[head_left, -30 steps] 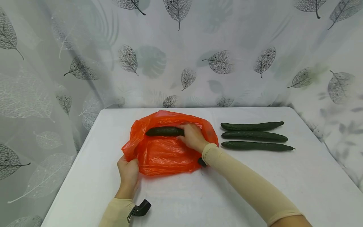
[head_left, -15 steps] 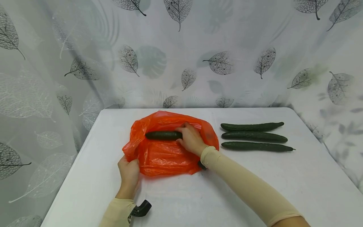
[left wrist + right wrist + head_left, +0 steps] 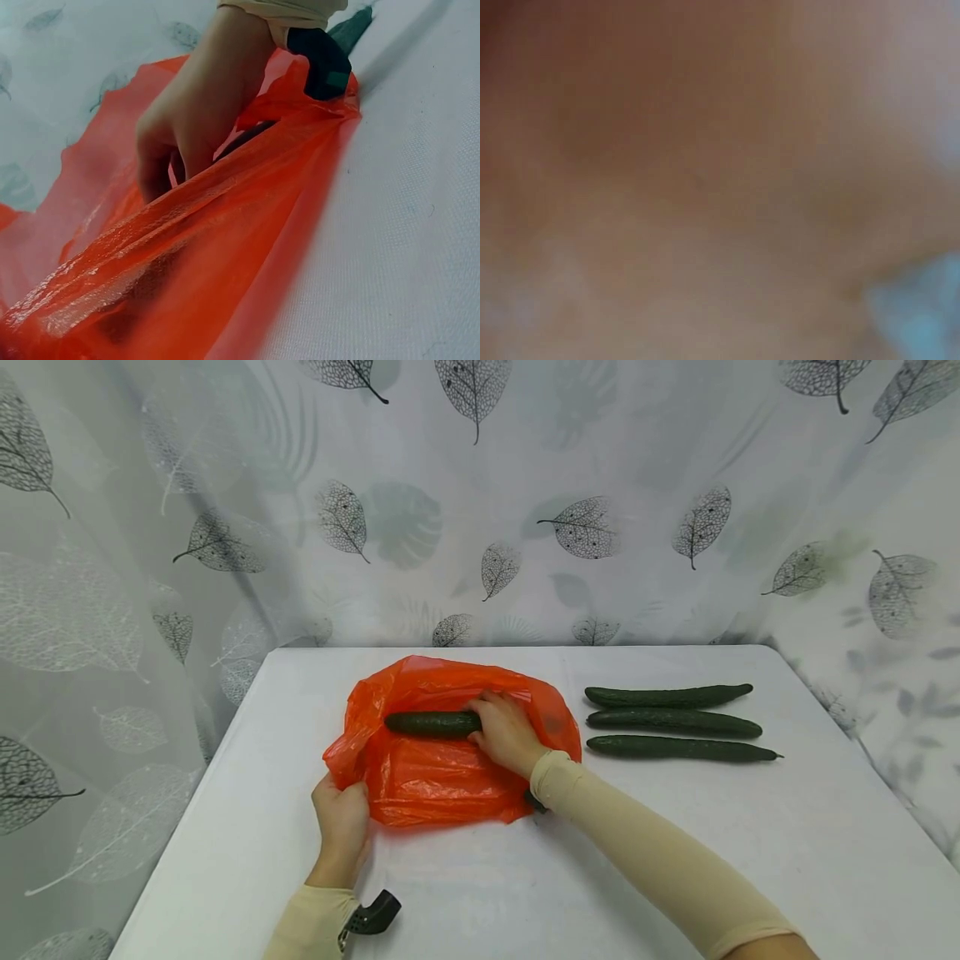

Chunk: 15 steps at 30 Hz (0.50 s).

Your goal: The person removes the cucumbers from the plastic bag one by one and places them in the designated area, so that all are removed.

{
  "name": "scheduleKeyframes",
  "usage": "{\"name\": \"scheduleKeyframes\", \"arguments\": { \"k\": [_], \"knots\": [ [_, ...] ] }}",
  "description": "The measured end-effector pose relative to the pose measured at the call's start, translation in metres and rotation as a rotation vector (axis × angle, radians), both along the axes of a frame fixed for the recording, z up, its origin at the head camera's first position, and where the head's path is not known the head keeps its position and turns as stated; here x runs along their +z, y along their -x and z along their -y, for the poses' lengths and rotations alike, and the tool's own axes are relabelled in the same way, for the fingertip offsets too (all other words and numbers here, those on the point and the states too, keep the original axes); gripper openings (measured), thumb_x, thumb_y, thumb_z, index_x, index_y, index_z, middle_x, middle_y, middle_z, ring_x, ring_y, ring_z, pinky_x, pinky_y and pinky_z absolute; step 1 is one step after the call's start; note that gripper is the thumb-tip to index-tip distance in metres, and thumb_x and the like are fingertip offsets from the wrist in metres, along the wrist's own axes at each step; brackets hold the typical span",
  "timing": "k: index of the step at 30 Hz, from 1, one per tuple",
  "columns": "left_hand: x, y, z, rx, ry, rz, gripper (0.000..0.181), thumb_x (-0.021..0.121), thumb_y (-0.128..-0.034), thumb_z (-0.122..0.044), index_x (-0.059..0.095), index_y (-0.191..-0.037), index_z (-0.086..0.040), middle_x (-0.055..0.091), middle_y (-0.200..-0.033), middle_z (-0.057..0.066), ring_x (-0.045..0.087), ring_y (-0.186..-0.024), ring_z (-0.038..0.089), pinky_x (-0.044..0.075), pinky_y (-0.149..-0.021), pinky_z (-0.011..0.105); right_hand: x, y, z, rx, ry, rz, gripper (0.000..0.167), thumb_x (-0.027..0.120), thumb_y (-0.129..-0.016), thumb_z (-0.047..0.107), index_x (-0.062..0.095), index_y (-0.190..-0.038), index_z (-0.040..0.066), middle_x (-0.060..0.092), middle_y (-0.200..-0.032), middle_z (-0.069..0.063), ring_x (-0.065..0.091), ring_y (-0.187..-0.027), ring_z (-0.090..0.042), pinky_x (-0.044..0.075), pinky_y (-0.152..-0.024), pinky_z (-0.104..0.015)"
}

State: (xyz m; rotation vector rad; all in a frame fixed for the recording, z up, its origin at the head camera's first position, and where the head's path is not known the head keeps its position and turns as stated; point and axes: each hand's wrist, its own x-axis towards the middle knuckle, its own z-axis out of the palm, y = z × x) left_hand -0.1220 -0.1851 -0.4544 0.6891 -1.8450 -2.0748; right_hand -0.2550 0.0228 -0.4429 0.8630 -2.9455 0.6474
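A red plastic bag (image 3: 442,781) lies with its mouth spread wide on the white table. My left hand (image 3: 341,827) grips the bag's near left edge. Inside the bag's mouth, my right hand (image 3: 510,735) holds a dark green cucumber (image 3: 431,724) by its right part, its other end pointing left. In the left wrist view, the fingers of the right hand (image 3: 199,112) reach down behind the stretched red film, which hides most of the cucumber. The right wrist view is a close blur that shows no detail.
Three cucumbers lie side by side to the right of the bag: a far one (image 3: 667,696), a middle one (image 3: 675,721) and a near one (image 3: 682,747). A leaf-printed curtain (image 3: 480,510) hangs behind the table (image 3: 480,893). Black wrist devices (image 3: 375,912) sit at both wrists.
My right hand has brought the cucumber slightly down and nearer inside the bag. The left hand keeps its grip on the bag's edge, and the three cucumbers have not moved.
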Motion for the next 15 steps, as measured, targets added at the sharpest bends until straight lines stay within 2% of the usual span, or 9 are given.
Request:
{"name": "scheduleKeyframes", "arguments": {
  "k": [9, 15],
  "knots": [
    [0.001, -0.001, -0.001, 0.012, -0.003, -0.011, 0.058, 0.033, -0.0869, 0.012, 0.046, -0.143, 0.01, 0.052, -0.141, 0.018, 0.048, -0.122, 0.028, 0.047, -0.096, 0.022, 0.008, -0.005, -0.008, 0.063, 0.044, 0.031, 0.04, 0.078, -0.089, 0.014, 0.067, -0.127, 0.011, 0.06, -0.12, -0.005, 0.057, -0.113, -0.025, 0.043, -0.105, -0.041],
    [0.001, -0.002, 0.0, 0.022, -0.012, -0.019, 0.059, 0.033, -0.0865, 0.012, 0.045, -0.144, 0.009, 0.052, -0.142, 0.017, 0.047, -0.123, 0.027, 0.046, -0.1, 0.025, 0.015, -0.01, -0.016, 0.088, 0.103, 0.082, 0.041, 0.078, -0.088, 0.013, 0.067, -0.127, 0.009, 0.062, -0.122, -0.005, 0.057, -0.114, -0.023, 0.044, -0.105, -0.038]
  ]
}}
